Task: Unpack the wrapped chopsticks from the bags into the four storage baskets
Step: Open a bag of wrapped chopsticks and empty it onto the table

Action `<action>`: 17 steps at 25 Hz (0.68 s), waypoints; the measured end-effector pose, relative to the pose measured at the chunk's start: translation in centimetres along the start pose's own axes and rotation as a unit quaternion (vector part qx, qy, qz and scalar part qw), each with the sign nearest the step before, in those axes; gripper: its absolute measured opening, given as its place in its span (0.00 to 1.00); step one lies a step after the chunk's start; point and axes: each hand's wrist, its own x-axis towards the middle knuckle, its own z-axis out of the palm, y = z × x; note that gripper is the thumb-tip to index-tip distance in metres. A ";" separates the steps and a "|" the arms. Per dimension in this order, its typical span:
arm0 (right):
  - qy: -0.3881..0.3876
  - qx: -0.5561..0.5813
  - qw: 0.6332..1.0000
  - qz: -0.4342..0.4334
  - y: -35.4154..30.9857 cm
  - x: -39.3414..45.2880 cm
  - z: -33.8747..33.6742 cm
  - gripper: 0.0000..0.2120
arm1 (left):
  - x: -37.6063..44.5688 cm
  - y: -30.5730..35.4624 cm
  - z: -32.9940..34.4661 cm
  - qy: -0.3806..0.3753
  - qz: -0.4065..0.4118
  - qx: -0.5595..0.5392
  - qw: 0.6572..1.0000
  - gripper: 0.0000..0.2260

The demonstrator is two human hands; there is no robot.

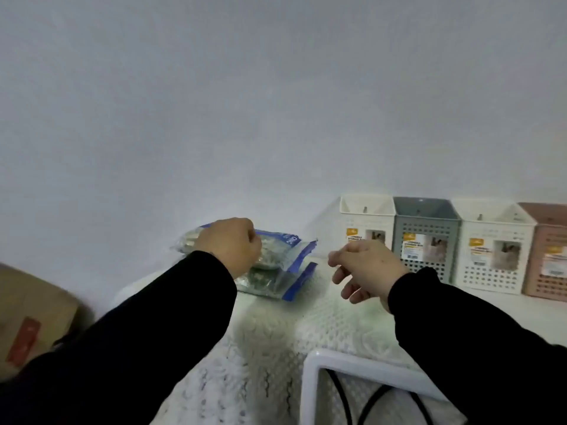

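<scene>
Two clear bags with blue edges lie stacked near the wall on the white textured surface point(270, 332). The upper bag point(288, 243) holds wrapped chopsticks, and the lower bag point(270, 283) sits beneath it. My left hand point(230, 245) lies on top of the upper bag with its fingers curled down onto it; whether they grip it is hidden. My right hand point(365, 268) hovers to the right of the bags with loosely curled fingers and holds nothing. Along the wall at the right stand four perforated baskets: white point(366, 219), grey point(426, 240), white point(494, 256) and pink point(549, 259).
A brown cardboard box point(30, 314) with red tape sits at the left edge. A white plastic frame point(352, 366) with black cords inside it lies at the bottom, just in front of me. A plain white wall rises behind everything.
</scene>
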 end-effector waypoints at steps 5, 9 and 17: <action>-0.038 0.133 0.984 0.111 0.8 4.1 5.9 0.14 | 2.5 -8.4 2.4 -0.030 -0.100 0.011 0.994 0.19; -0.006 0.166 0.975 0.145 0.7 6.9 8.1 0.13 | 4.4 -11.8 4.7 -0.052 -0.138 -0.049 0.988 0.26; -0.047 0.353 0.924 0.141 1.0 8.0 7.4 0.11 | 3.9 -11.5 5.1 -0.017 -0.169 -0.151 0.974 0.25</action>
